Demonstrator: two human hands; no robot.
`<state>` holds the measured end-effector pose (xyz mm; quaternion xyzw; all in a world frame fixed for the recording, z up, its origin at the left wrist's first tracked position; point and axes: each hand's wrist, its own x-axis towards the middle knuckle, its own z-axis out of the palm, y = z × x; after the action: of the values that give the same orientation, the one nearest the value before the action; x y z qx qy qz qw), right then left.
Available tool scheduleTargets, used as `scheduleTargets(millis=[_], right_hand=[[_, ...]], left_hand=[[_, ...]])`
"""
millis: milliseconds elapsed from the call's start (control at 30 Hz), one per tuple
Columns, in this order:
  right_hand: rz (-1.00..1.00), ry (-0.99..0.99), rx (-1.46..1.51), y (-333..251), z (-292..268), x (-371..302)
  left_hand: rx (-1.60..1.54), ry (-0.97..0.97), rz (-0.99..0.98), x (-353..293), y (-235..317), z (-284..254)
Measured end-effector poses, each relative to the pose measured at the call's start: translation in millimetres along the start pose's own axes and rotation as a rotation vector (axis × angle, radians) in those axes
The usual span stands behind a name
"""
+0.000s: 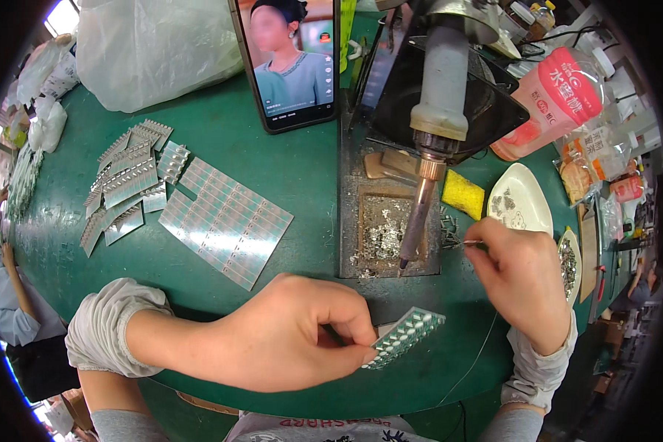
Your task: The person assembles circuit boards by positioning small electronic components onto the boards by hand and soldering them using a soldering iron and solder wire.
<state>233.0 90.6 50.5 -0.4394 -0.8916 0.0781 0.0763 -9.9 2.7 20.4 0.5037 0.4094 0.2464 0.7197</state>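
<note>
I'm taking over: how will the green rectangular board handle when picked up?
The green board seems stiff, straight though held at one end; likely light, as the left hand merely pinches it; perhaps delicate, given its white pieces.

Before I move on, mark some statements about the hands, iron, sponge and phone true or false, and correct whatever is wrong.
1. The left hand holds a small green board near one end. True.
2. The right hand is empty. False: the right hand's fingers pinch a thin metal piece.
3. In this view, a yellow sponge lies between the soldering iron and a pale dish. True.
4. The soldering iron's tip points upward. False: it points down.
5. The phone's screen is lit. True.
</note>
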Motion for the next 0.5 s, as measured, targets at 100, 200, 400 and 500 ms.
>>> scheduleTargets(millis=[100, 200, 400, 500], right_hand=[[-0.075, -0.037, -0.085, -0.7, 4.6, -1.5], [-0.107, 0.006, -0.135, 0.0, 10.2, -3.2], [-0.159, 0.024, -0.270, -3.1, 14.5, -4.2], [-0.171, 0.021, -0.302, -4.2, 15.1, -4.0]], left_hand=[[0.141, 0.014, 0.181, 0.1, -1.1, 2.4], [0.254, 0.095, 0.483, 2.7, -4.5, 6.6], [0.498, 0.205, 0.650, 2.3, -12.7, 7.6], [0.539, 0.230, 0.767, 4.7, -12.9, 6.9]])
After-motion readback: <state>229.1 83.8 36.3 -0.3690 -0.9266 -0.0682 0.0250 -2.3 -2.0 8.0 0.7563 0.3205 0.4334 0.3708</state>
